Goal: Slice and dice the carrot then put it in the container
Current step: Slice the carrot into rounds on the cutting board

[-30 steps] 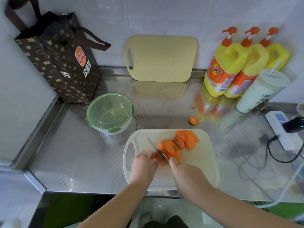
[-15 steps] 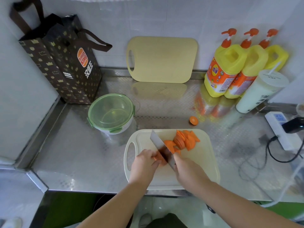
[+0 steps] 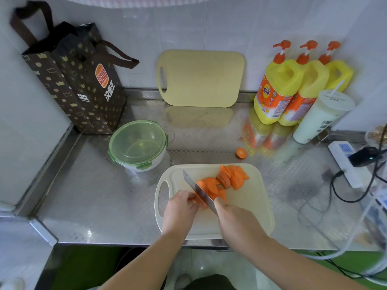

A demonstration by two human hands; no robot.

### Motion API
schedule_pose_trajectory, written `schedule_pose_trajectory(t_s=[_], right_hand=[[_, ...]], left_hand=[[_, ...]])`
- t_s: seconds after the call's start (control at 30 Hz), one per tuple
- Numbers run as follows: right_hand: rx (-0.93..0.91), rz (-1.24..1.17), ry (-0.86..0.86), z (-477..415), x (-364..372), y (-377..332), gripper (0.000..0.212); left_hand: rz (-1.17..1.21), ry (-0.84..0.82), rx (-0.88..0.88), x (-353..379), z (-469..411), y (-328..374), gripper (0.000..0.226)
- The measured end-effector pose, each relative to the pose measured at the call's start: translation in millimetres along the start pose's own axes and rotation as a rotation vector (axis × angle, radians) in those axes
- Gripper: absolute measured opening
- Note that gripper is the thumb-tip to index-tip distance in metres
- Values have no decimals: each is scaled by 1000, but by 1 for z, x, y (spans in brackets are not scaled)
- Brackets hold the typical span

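Both hands were over the white cutting board [image 3: 251, 206] on the steel counter [image 3: 104, 195]. The left hand [image 3: 180, 208] pinned the uncut carrot piece [image 3: 201, 204] with curled fingers. The right hand [image 3: 234, 218] gripped the knife [image 3: 199, 190], blade against that piece. The lidded container [image 3: 138, 143] stood behind-left of the board. Slices [image 3: 228, 178] lay heaped on the board, with a carrot end [image 3: 241, 152] beyond it.
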State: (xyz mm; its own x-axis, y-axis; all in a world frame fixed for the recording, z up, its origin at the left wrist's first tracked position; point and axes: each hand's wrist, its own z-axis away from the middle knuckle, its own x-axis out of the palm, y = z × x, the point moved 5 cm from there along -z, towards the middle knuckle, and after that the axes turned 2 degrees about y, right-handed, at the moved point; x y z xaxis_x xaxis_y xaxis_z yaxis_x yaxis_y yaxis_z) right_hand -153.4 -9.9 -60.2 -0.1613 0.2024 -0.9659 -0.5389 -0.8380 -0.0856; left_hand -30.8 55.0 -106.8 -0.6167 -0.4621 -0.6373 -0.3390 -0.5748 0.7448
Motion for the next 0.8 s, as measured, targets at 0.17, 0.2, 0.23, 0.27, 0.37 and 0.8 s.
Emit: schedule_pose_trajectory(t_s=[0.17,0.2,0.23,0.27,0.37,0.8], right_hand=[[25,-7,-14,-1,0,1,49],[29,-13,-18,-1,1,1,50],[33,-22,-23,-1,2,2,52],[35,-28,-29,-2,3,2,54],[27,-34,-59,-3,7,2,57],[35,-53,-114,-20,22,1,48]], left_hand=[[-5,31,31,0,-2,-1,7],[-4,31,31,0,-2,-1,7],[1,30,27,0,-2,-2,8],[8,28,22,1,-2,-3,9],[6,27,25,1,-3,-3,10],[-98,5,52,1,-6,-2,16]])
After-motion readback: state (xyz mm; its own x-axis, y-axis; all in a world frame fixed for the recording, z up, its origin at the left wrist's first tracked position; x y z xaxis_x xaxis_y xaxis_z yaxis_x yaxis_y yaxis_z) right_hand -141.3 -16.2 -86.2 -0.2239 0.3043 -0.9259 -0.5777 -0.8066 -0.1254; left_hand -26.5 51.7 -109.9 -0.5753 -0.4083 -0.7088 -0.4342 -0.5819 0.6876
